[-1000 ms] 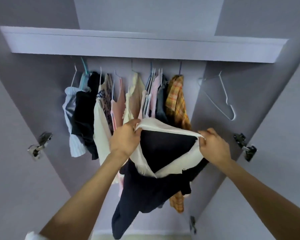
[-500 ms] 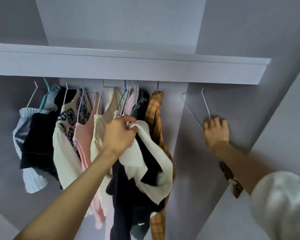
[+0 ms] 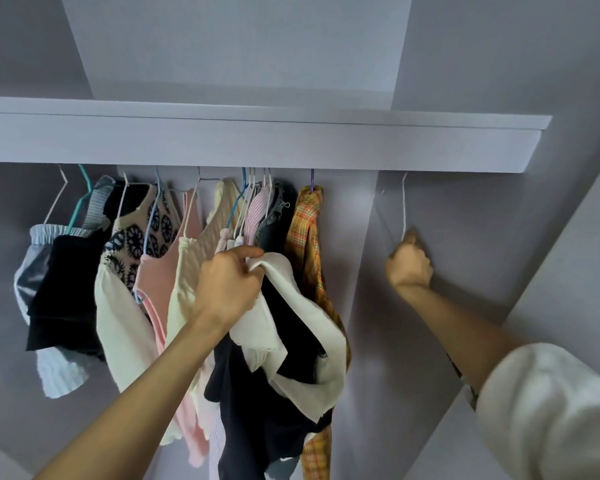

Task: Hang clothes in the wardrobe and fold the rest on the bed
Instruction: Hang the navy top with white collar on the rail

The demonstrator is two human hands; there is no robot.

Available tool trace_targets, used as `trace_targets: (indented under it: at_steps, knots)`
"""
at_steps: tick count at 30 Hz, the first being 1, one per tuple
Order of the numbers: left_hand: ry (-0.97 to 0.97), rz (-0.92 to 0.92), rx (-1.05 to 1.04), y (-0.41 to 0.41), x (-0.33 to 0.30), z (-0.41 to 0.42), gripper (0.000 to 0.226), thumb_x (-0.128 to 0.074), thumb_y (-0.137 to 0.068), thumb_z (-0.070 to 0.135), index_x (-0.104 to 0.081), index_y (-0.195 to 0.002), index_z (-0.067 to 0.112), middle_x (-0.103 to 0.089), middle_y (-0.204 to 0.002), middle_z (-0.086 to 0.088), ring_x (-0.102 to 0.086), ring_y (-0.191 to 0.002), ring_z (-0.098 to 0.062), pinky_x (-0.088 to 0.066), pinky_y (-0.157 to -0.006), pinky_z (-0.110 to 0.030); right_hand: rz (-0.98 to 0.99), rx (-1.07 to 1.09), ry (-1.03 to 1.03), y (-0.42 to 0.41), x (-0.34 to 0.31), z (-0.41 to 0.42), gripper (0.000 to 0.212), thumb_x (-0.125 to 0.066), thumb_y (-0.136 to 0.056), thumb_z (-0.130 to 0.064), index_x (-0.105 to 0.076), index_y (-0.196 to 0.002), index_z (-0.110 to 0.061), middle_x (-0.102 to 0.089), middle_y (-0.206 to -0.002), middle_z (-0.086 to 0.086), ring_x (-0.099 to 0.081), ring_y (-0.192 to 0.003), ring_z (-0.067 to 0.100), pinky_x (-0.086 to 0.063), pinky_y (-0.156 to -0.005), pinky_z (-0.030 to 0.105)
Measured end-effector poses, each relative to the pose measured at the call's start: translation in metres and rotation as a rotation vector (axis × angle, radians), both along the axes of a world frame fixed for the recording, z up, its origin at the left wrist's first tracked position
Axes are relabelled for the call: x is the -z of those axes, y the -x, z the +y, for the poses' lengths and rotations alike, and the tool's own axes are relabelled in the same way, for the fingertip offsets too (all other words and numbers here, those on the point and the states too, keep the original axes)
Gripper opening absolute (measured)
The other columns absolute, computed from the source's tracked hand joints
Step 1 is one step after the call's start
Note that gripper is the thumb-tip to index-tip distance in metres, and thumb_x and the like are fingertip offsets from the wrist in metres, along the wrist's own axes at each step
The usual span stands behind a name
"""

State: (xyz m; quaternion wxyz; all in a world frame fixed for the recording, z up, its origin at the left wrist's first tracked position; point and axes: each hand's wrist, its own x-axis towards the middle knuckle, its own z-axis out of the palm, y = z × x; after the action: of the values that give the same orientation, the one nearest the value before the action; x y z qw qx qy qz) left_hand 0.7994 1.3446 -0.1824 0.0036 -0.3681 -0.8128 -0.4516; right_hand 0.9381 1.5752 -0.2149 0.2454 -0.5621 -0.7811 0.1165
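1. Fingers of the left hand [image 3: 231, 284] curl tight around the white collar of a dark garment [image 3: 278, 372], centre frame; the rest dangles free.
2. Right hand [image 3: 409, 268], right of centre, is closed around the bottom of an empty white hanger [image 3: 403, 209] hooked under the shelf [image 3: 257, 143].
3. Hung clothes crowd the upper left, plaid shirt [image 3: 309, 244] nearest.
4. Risk: one-handed hold may let the garment slide; the thin hanger could snag unhooking.

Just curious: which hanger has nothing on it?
The white wire hanger at the far right, gripped by the right hand; all the others carry clothes.
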Motion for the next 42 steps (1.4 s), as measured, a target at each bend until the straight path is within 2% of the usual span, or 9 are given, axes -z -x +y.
trace_targets:
  at_steps: [3, 7, 10, 15, 19, 23, 27, 36, 42]
  knots:
    - [0.049, 0.006, 0.043, -0.006, 0.0, -0.007, 0.034, -0.049, -0.086, 0.008, -0.066, -0.114, 0.019, -0.052, -0.038, 0.006, -0.057, -0.057, -0.008, -0.046, -0.066, -0.02, 0.237, -0.005, -0.005, 0.006, -0.007, -0.014, 0.049, -0.042, -0.09, -0.002, -0.032, -0.137, 0.0, -0.05, -0.127, 0.026, -0.051, -0.112, 0.046, -0.042, -0.09, 0.048]
    - [0.134, -0.016, 0.095, -0.01, 0.005, -0.023, 0.031, -0.043, -0.087, 0.007, -0.067, -0.103, 0.017, -0.056, -0.039, 0.002, -0.057, -0.051, -0.003, -0.042, -0.053, -0.011, 0.445, -0.03, 0.064, -0.001, -0.001, -0.045, 0.034, -0.038, -0.091, 0.0, -0.045, -0.124, -0.001, -0.057, -0.11, 0.027, -0.054, -0.103, 0.043, -0.043, -0.083, 0.041]
    - [0.173, -0.061, 0.119, -0.014, 0.016, -0.04, 0.035, -0.041, -0.088, 0.005, -0.062, -0.112, 0.018, -0.06, -0.047, -0.002, -0.056, -0.044, -0.002, -0.051, -0.062, -0.024, 0.551, -0.087, 0.15, -0.016, 0.028, -0.074, 0.031, -0.037, -0.089, 0.004, -0.048, -0.117, -0.001, -0.053, -0.092, 0.019, -0.051, -0.084, 0.034, -0.045, -0.078, 0.038]
    - [0.282, -0.055, 0.076, -0.026, 0.041, -0.068, 0.024, -0.043, -0.09, 0.021, -0.057, -0.11, 0.021, -0.057, -0.077, -0.002, -0.06, -0.08, -0.029, -0.047, -0.07, -0.034, 0.664, -0.183, 0.186, -0.06, 0.089, -0.137, 0.019, -0.043, -0.088, 0.007, -0.049, -0.1, -0.007, -0.043, -0.072, 0.001, -0.041, -0.062, 0.017, -0.035, -0.05, 0.013]
    - [0.356, -0.074, 0.079, -0.037, 0.053, -0.086, 0.023, -0.048, -0.088, 0.025, -0.058, -0.104, 0.011, -0.04, -0.109, -0.002, -0.053, -0.091, -0.027, -0.046, -0.085, -0.038, 0.681, -0.191, 0.204, -0.092, 0.118, -0.191, 0.026, -0.051, -0.092, -0.008, -0.037, -0.075, -0.021, -0.042, -0.064, 0.004, -0.043, -0.057, 0.019, -0.041, -0.053, 0.025]
    - [0.408, -0.104, 0.147, -0.048, 0.063, -0.101, 0.019, -0.052, -0.089, 0.03, -0.051, -0.09, 0.012, -0.05, -0.094, -0.005, -0.052, -0.088, -0.027, -0.042, -0.074, -0.032, 0.881, -0.031, 0.332, -0.106, 0.118, -0.203, 0.024, -0.052, -0.093, -0.012, -0.042, -0.071, -0.016, -0.043, -0.06, 0.005, -0.045, -0.052, 0.015, -0.041, -0.051, 0.027]
    - [0.372, -0.149, 0.209, -0.059, 0.069, -0.111, 0.021, -0.053, -0.092, 0.023, -0.05, -0.107, 0.008, -0.053, -0.094, -0.003, -0.049, -0.084, -0.021, -0.037, -0.073, -0.027, 0.811, 0.046, 0.253, -0.119, 0.126, -0.212, 0.04, -0.05, -0.095, -0.026, -0.034, -0.059, -0.015, -0.032, -0.055, 0.002, -0.031, -0.051, 0.012, -0.027, -0.049, 0.025]
    - [0.242, -0.168, 0.136, -0.06, 0.073, -0.132, 0.023, -0.05, -0.096, 0.022, -0.054, -0.11, 0.005, -0.058, -0.096, -0.009, -0.055, -0.089, -0.027, -0.038, -0.073, -0.028, 1.182, 0.2, 0.414, -0.127, 0.092, -0.219, 0.054, -0.038, -0.099, -0.038, -0.045, -0.051, -0.014, -0.041, -0.035, -0.008, -0.039, -0.034, 0.001, -0.036, -0.049, 0.02]
    - [0.24, -0.138, 0.107, -0.06, 0.068, -0.14, 0.013, -0.046, -0.097, 0.022, -0.055, -0.093, 0.014, -0.055, -0.08, -0.003, -0.05, -0.076, -0.021, -0.036, -0.056, -0.016, 1.514, -0.098, 0.687, -0.12, 0.061, -0.207, 0.06, -0.043, -0.098, -0.028, -0.035, -0.039, -0.02, -0.028, -0.031, -0.007, -0.027, -0.029, 0.008, -0.027, -0.043, 0.022]
